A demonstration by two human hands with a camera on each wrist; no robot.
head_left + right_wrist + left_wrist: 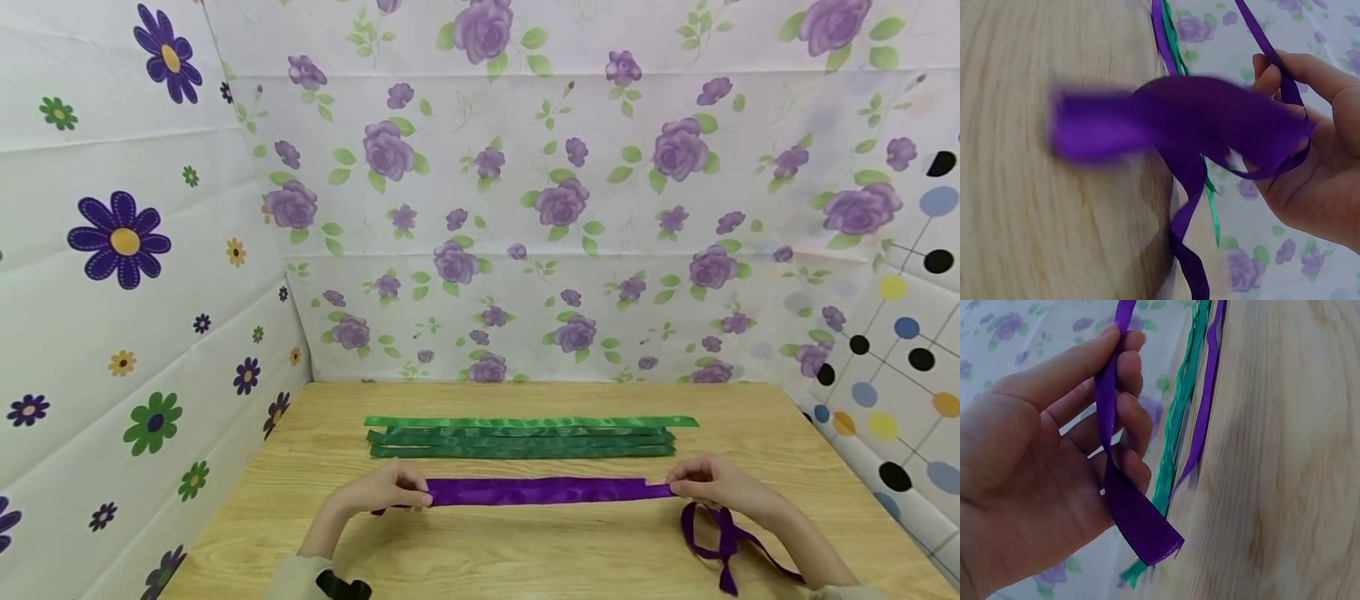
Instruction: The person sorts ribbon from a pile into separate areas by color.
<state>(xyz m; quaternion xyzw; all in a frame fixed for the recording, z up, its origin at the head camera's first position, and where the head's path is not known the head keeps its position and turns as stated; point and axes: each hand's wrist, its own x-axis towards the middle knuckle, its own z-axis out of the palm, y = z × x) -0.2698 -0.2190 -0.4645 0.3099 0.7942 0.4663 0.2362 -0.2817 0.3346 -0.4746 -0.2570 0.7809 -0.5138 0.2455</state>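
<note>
A purple ribbon [536,491] is stretched level between my two hands, above the table. My left hand [393,486] pinches it between thumb and forefinger. Its short cut end [1141,519] hangs past the palm in the left wrist view. My right hand [723,485] pinches the ribbon farther along, and a long loose tail [726,542] dangles and loops below that hand. In the right wrist view part of the tail is blurred. Another purple strip [1205,412] lies on the table beside the green ribbons in the left wrist view; the head view shows it overlapping the held ribbon.
Several green ribbons lie side by side behind my hands: a bright green one [532,422] farthest back and darker green ones [525,451] nearer. The wooden table [480,554] meets a flowered cloth [525,292] at the back. Patterned cloths also stand at both sides.
</note>
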